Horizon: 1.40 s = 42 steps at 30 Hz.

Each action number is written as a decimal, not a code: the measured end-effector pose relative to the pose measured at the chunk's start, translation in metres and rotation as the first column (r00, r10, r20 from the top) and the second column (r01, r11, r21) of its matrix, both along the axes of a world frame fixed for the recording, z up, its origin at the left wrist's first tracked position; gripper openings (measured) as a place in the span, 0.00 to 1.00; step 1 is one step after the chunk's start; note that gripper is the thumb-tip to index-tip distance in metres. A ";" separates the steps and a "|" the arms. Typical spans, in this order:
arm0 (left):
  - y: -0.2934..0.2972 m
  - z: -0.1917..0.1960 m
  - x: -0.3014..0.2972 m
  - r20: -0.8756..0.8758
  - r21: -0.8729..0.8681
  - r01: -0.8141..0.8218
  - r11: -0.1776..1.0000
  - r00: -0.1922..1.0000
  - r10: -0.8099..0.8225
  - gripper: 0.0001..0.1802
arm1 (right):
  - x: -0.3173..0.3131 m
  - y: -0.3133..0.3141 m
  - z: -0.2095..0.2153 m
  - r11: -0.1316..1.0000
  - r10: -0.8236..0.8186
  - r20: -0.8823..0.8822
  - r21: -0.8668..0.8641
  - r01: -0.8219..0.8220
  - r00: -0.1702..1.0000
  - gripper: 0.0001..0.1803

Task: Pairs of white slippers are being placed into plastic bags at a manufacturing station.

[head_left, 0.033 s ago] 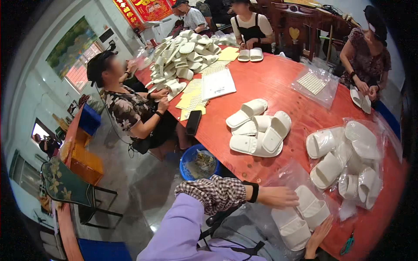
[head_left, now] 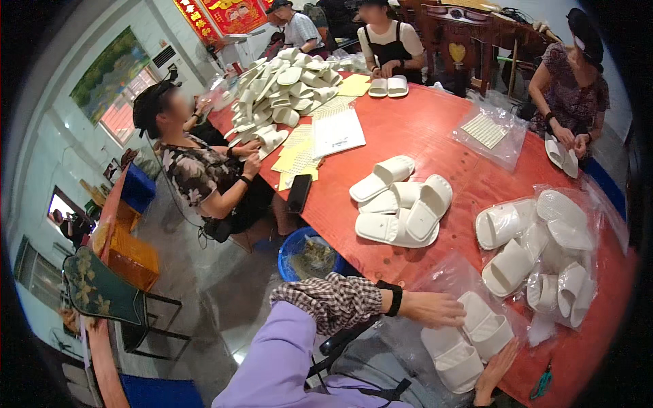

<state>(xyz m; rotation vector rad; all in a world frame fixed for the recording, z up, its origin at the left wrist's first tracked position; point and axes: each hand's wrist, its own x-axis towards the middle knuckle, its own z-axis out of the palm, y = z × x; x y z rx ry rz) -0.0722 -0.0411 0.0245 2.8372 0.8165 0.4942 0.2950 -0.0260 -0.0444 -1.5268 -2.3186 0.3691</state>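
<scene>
A pair of white slippers [head_left: 454, 368] lies side by side at the table's near edge, with clear plastic bag [head_left: 423, 282] film around and under them. My left hand [head_left: 435, 310] rests flat at their far left end, fingers stretched out over the film and reaching the slippers. Along their right side lies my right hand [head_left: 496, 372], its fingers straight against the edge of one slipper. Neither hand is closed around anything. Part of the right hand's thumb side is hidden by the slipper.
Loose white slippers [head_left: 394, 227] lie ahead on the red table [head_left: 422, 129]. Bagged slippers [head_left: 509, 268] sit to the right, near green-handled scissors [head_left: 542, 383]. A slipper heap [head_left: 282, 88] stands far left. A blue bin [head_left: 289, 266] is beside the table. Several people sit around it.
</scene>
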 end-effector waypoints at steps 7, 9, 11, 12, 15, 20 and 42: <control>0.028 -0.004 0.027 -0.023 0.108 0.438 0.892 0.898 -0.439 0.26 | -0.001 -0.003 0.007 0.999 -0.032 -0.037 -0.003 0.032 0.999 0.39; 0.025 -0.002 0.045 0.076 0.002 0.405 0.914 0.911 -0.404 0.27 | 0.000 -0.005 0.011 0.999 -0.017 -0.007 0.044 0.017 1.000 0.35; 0.018 -0.017 0.066 0.236 -0.061 0.319 0.946 0.925 -0.297 0.22 | -0.008 -0.006 0.021 0.998 0.025 0.000 0.062 -0.025 1.000 0.32; 0.017 -0.026 0.076 0.238 -0.055 0.326 0.944 0.922 -0.305 0.22 | -0.009 -0.006 0.023 0.998 0.018 0.003 0.068 -0.018 1.000 0.32; 0.019 -0.047 0.094 0.262 0.055 0.210 0.976 0.940 -0.217 0.18 | -0.009 -0.008 0.025 0.996 0.022 0.051 0.080 -0.026 0.998 0.31; 0.027 -0.044 0.097 0.228 -0.085 0.243 0.966 0.949 -0.218 0.13 | -0.012 -0.009 0.033 0.994 0.039 0.042 0.102 -0.043 0.998 0.31; 0.033 -0.032 0.088 0.347 -0.104 0.314 0.944 0.901 -0.261 0.08 | -0.015 -0.007 0.035 0.999 0.004 0.032 0.045 -0.005 0.999 0.32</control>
